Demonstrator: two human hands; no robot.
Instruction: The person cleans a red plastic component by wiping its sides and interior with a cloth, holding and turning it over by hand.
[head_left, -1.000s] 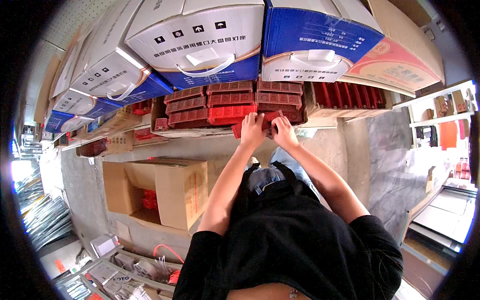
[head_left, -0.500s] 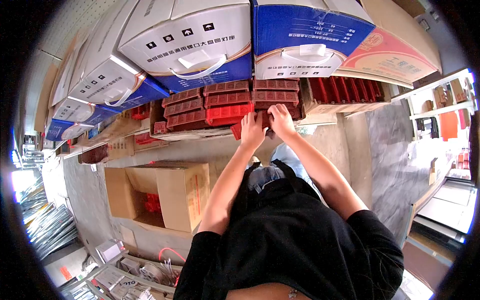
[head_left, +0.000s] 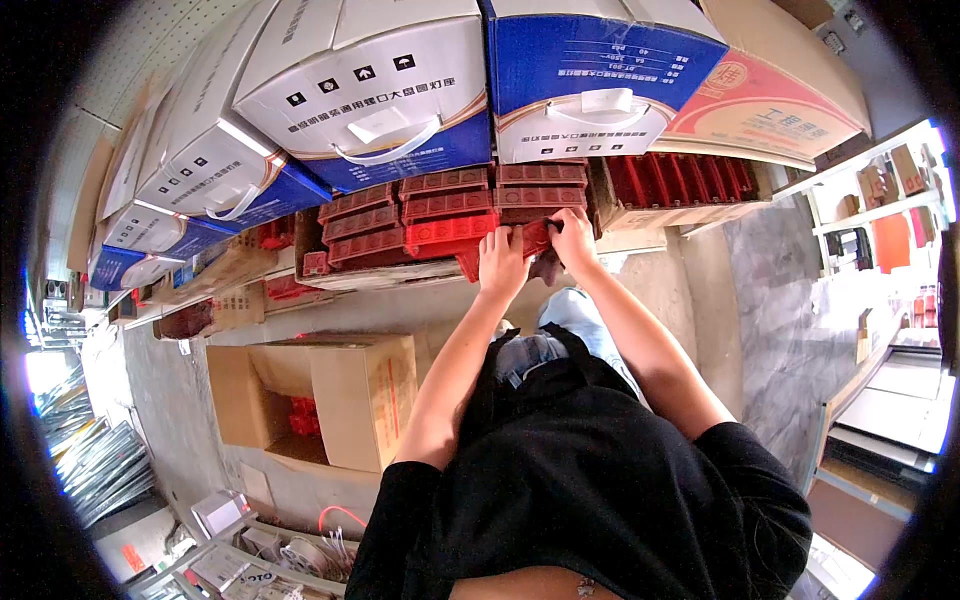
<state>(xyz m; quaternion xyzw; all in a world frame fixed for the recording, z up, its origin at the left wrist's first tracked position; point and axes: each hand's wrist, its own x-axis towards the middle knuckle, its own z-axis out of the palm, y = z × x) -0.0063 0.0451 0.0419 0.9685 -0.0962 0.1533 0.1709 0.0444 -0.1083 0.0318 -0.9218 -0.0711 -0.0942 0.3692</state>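
Observation:
At the front of an open carton (head_left: 400,277), my left hand (head_left: 503,263) curls its fingers over the left part of a red plastic box strip (head_left: 536,238). My right hand (head_left: 574,243) grips the strip's right end. A dark maroon piece (head_left: 545,270) hangs just below, between the hands; whether it belongs to the strip I cannot tell. Behind them, dusty maroon box strips (head_left: 445,182) lie stacked in rows, with a brighter red one (head_left: 452,232) left of my hands. My fingers partly cover the held strip.
White-and-blue cartons (head_left: 390,100) stand on the shelf above. A carton of red upright pieces (head_left: 690,180) sits to the right. On the floor at left, an open cardboard box (head_left: 345,400) holds red pieces (head_left: 303,415). A low rack (head_left: 215,560) with small goods stands at lower left.
The strip between my hands has turned, and more of its red surface shows. My right hand sits slightly farther right in view. The shelf has shifted a little left in view.

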